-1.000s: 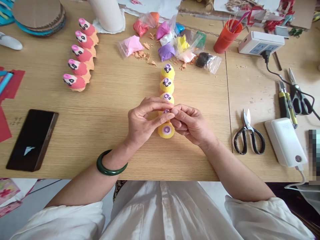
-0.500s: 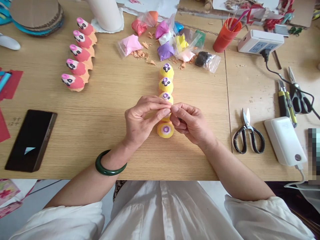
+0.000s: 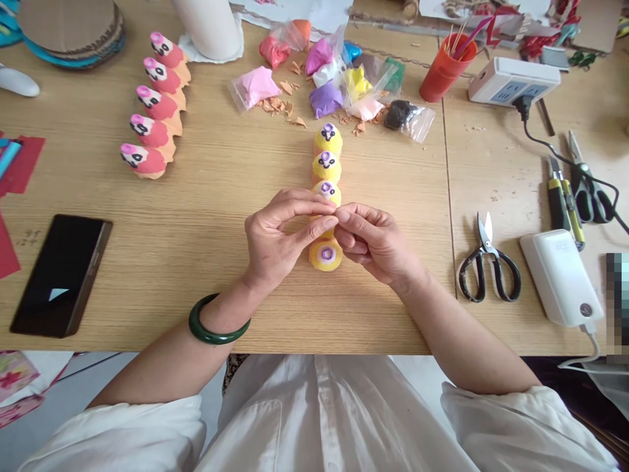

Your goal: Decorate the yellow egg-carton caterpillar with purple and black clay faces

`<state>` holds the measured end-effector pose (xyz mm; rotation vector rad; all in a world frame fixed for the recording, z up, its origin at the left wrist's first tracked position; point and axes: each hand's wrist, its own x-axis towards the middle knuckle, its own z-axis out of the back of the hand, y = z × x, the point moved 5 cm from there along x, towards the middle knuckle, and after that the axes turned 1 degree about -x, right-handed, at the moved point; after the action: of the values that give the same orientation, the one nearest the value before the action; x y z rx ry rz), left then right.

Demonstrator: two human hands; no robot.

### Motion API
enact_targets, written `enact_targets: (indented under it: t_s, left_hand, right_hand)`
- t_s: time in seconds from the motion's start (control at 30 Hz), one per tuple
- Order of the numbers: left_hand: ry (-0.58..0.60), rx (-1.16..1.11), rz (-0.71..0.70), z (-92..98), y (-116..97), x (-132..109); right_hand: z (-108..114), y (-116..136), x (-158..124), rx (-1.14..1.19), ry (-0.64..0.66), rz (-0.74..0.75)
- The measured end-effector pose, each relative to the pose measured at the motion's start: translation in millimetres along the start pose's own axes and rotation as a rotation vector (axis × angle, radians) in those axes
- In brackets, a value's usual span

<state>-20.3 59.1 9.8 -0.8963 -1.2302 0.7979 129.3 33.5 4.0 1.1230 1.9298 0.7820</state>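
**Pinching fingertips over the yellow egg-carton cups**

Hands were both on the table (image 3: 196, 275), at the row's near end. Left hand (image 3: 272, 239) and right hand (image 3: 376, 242) came together over the fourth yellow cup (image 3: 324, 226), mostly hidden behind them. Fingers were narrow, in a tight pinch: left thumb and forefinger met the right fingertips (image 3: 341, 216). Anything held between them was too small to make out.

The row had five cups, end to end and touching, on the table's centre line. Its long axis ran straight away from the person. Faces pointed up, and the nearest cup (image 3: 325, 255) lay just below the hands.

Containers: red cup (image 3: 445, 69) stood upright, holding thin sticks and a feather. Clear plastic bags held soft clay: pink (image 3: 258, 85), purple (image 3: 325, 98), yellow (image 3: 356, 82), black (image 3: 403, 115). Paper shavings lay among them.

Left of the row stood five pink-and-orange cups (image 3: 157, 108) in a slanted line. Black-handled scissors (image 3: 489, 262) lay to the right, and a phone (image 3: 61, 275) to the left. A green bangle (image 3: 219, 319) sat on the left wrist.
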Motion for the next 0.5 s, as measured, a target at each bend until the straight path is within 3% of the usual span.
enact_targets:
  t_s: [0.2,0.5]
  left_hand:
    - [0.064,-0.062,0.127,-4.3,3.6,-0.2]
    - [-0.006,0.047,0.06,1.7,0.9,0.9]
  right_hand:
    - [4.2,2.6,0.7,-0.025,-0.075,0.082]
    - [7.6,6.8,-1.8,-0.122,-0.208,0.159]
